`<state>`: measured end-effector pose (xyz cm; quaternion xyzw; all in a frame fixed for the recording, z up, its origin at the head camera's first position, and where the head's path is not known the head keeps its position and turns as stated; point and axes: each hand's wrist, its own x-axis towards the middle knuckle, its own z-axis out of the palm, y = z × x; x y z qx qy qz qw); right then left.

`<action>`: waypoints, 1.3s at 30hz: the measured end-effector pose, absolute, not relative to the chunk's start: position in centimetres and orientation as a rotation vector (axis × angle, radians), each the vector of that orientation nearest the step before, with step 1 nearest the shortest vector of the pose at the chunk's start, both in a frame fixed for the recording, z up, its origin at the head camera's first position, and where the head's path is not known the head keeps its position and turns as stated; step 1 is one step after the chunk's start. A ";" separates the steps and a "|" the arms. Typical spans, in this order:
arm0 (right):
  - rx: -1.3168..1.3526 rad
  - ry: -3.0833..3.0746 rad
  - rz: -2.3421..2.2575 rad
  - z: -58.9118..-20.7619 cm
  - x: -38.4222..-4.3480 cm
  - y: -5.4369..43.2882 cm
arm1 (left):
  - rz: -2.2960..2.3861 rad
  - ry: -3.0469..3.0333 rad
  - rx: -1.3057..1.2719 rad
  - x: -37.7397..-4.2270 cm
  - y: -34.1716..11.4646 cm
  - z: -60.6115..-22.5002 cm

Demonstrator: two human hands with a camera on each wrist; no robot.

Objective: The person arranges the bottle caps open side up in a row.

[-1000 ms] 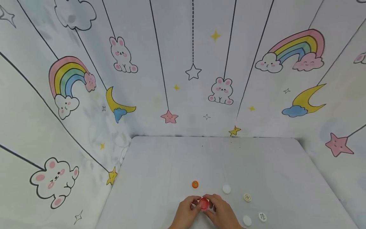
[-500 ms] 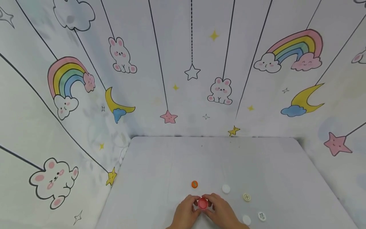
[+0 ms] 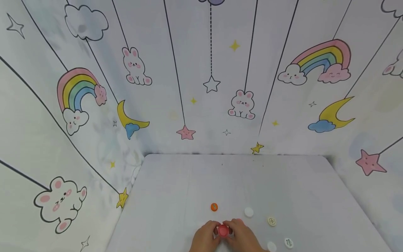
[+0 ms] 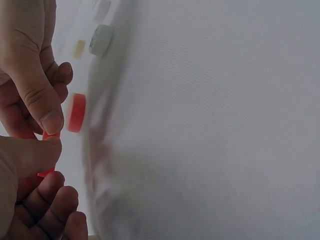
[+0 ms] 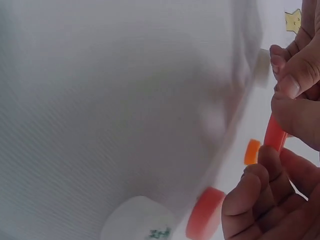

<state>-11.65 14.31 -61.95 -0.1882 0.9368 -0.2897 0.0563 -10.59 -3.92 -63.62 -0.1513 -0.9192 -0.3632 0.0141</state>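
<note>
A round red bottle cap (image 3: 223, 230) is held between both hands near the front of the table. My left hand (image 3: 206, 237) pinches its left side with thumb and fingers. My right hand (image 3: 243, 237) pinches the opposite side, so the thumbs come close together at the near edge. In the right wrist view the held cap's edge (image 5: 274, 134) shows between the fingers. A second red cap (image 4: 76, 113) lies on the table just beyond the right hand, mostly hidden by it in the head view.
An orange cap (image 3: 214, 207) lies beyond the hands. To the right are a plain white cap (image 3: 248, 212), a cream cap with a pattern (image 3: 271, 221), a white cap with dark green marks (image 3: 288, 243) and another white one (image 3: 271, 246). Cartoon-printed cloth walls (image 3: 170, 105) surround the white table (image 3: 163, 196).
The head view has tilted up slightly, so everything sits lower in it. Both hands keep hold of the red cap, with fingers drawn a little closer around it.
</note>
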 end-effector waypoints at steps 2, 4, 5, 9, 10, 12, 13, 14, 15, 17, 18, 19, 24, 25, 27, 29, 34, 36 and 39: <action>-0.565 2.837 -0.874 -62.2 -11.4 14.3 | -1.149 -2.876 -0.464 -10.4 -3.9 -63.8; -0.560 2.825 -0.876 -62.5 -11.3 14.2 | -1.169 -2.900 -0.449 -10.2 -3.8 -63.9; -0.558 2.822 -0.878 -62.6 -11.2 14.2 | -1.172 -2.911 -0.448 -10.2 -3.8 -64.0; -0.544 2.820 -0.859 -62.9 -10.9 14.0 | -1.203 -2.970 -0.434 -10.0 -3.8 -64.0; -0.541 2.821 -0.850 -63.0 -10.8 14.0 | -1.210 -2.980 -0.432 -10.0 -3.8 -64.0; -0.514 2.809 -0.822 -63.0 -10.8 13.8 | -1.228 -2.988 -0.436 -9.8 -3.8 -64.1; -0.505 2.802 -0.818 -63.0 -10.7 13.8 | -1.232 -2.987 -0.444 -9.8 -3.8 -64.2; -0.495 2.791 -0.805 -63.0 -10.7 13.8 | -1.225 -2.986 -0.451 -9.7 -3.9 -64.3; -0.476 2.776 -0.797 -63.0 -10.7 13.7 | -1.210 -2.989 -0.456 -9.6 -3.9 -64.4; -0.451 2.751 -0.786 -63.0 -10.6 13.7 | -1.195 -2.999 -0.458 -9.5 -3.9 -64.6; -0.441 2.741 -0.780 -63.1 -10.5 13.7 | -1.192 -3.006 -0.455 -9.4 -3.8 -64.5; -0.434 2.736 -0.777 -63.1 -10.5 13.7 | -1.183 -3.017 -0.448 -9.4 -3.8 -64.5; -0.462 2.739 -0.775 -63.6 -10.2 13.7 | -1.154 -3.056 -0.426 -9.1 -3.6 -64.4; -0.485 2.750 -0.778 -63.7 -10.2 13.7 | -1.144 -3.059 -0.428 -9.2 -3.6 -64.4; -0.516 2.763 -0.791 -63.9 -10.1 13.8 | -1.126 -3.070 -0.434 -9.2 -3.6 -64.5; -0.539 2.778 -0.802 -64.1 -10.0 13.8 | -1.116 -3.078 -0.440 -9.3 -3.6 -64.6; -0.487 2.764 -0.843 -64.3 -9.7 13.6 | -1.070 -3.088 -0.467 -9.2 -3.6 -64.9; -0.442 2.740 -0.850 -64.2 -9.6 13.5 | -1.041 -3.084 -0.477 -9.2 -3.5 -64.9; -0.389 2.702 -0.840 -63.8 -9.6 13.5 | -0.985 -3.071 -0.486 -9.1 -3.5 -64.9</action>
